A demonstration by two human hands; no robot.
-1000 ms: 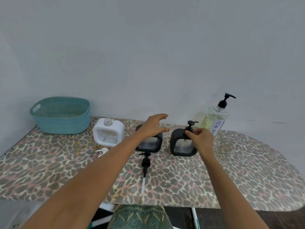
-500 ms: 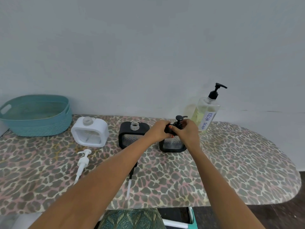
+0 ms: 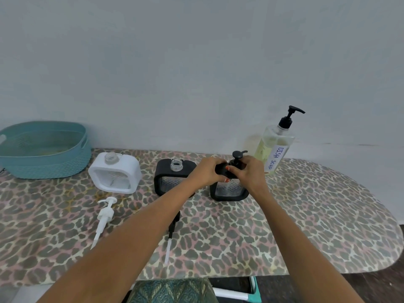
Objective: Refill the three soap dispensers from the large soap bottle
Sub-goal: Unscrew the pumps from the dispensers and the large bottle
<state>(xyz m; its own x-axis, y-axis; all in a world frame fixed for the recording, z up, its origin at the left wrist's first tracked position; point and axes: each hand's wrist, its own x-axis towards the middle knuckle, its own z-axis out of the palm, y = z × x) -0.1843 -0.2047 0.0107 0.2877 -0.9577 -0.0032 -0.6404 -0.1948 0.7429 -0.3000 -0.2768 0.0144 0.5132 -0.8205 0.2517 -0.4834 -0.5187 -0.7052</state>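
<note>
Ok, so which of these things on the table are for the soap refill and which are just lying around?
For the job: white dispenser, middle black dispenser, right black dispenser gripped by left hand and right hand, large soap bottle, white pump, black pump.
Lying about: teal basket, green patterned fabric below the table edge.

We have one view only, worn on the person's head and facing forward and down along both forearms [image 3: 153,226] toward the table [image 3: 317,226] set against the wall [image 3: 196,73]. It sits close: the left hand [image 3: 207,174] and right hand [image 3: 251,172], both gripping the capped black dispenser [image 3: 229,192], fall near mid-frame, while the wide lens takes in nearly the whole tabletop and bows its edges.
</note>
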